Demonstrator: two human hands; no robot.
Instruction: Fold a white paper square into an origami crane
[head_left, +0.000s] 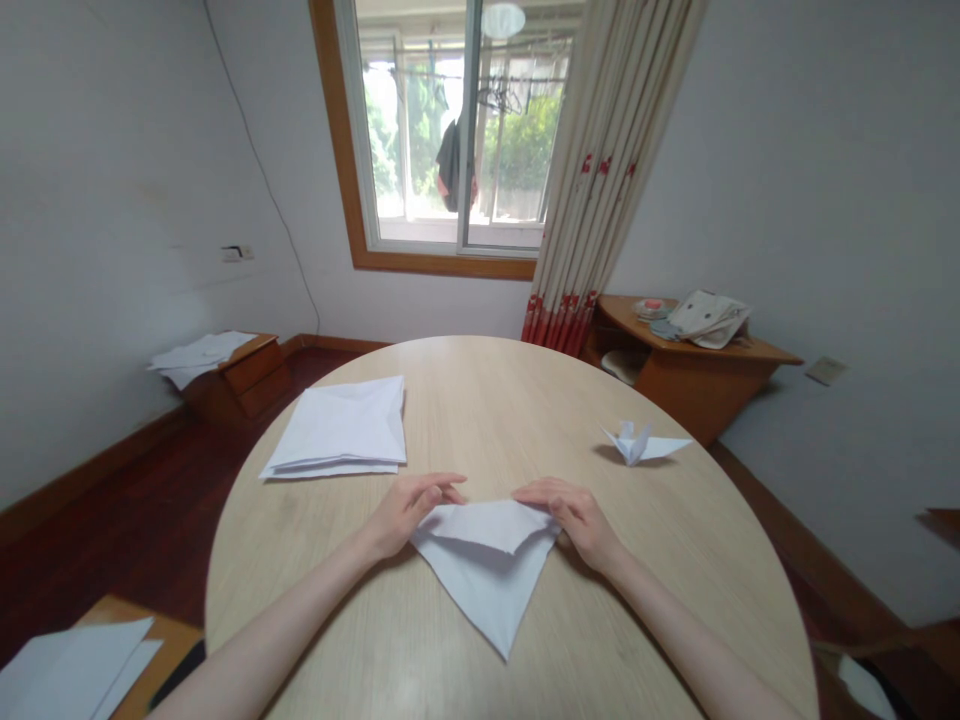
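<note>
The left hand (409,510) is curling its fingers over the left corner of a folded white paper (487,585); pinching or only pressing, I cannot tell. The right hand (574,515) is lying spread on the right corner. The paper is sitting by the near edge of the round table (487,400), its long side running between the hands and its sharp tip pointing at the person. A paper stack (341,430) is lying toward the left edge and a paper crane (637,443) toward the right.
</note>
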